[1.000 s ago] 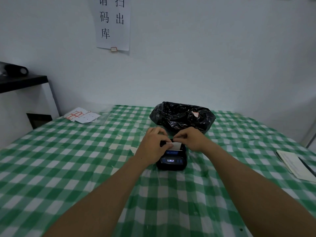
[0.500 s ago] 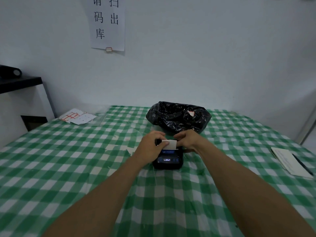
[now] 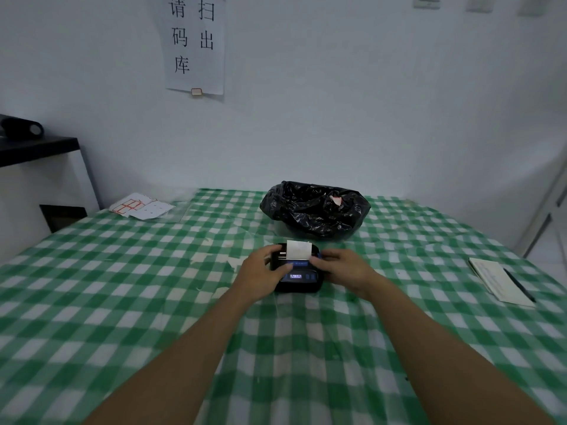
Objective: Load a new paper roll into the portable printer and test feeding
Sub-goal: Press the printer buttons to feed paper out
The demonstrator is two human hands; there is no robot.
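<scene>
**Q:** Both hands have let go of the paper since half a second ago, haven't they?

**R:** Yes. The paper strip now stands free, a flat white rectangle rising from the slot at the far end of the portable printer. The printer is a small black box with rounded corners and a lit blue display, lying on the tablecloth near the middle of the table.

**Q:** And the person's fingers?

**R:** The left hand wraps the printer's left side, with the fingers curled over its far corner and the thumb laid across the top face. The right hand grips the right side, its fingers bent and close together against the edge.

**Q:** What lies around it?

**R:** Just behind it is a crinkled, glossy black bin bag, its mouth open. Well apart to the right, near the table's edge, a pale notebook carries a slim dark pen. White label sheets lie at the far left corner.

**Q:** Any room to move?

**R:** Broad stretches of green-and-white check cloth, slightly wrinkled, lie to the left of the printer and toward the person.
</scene>
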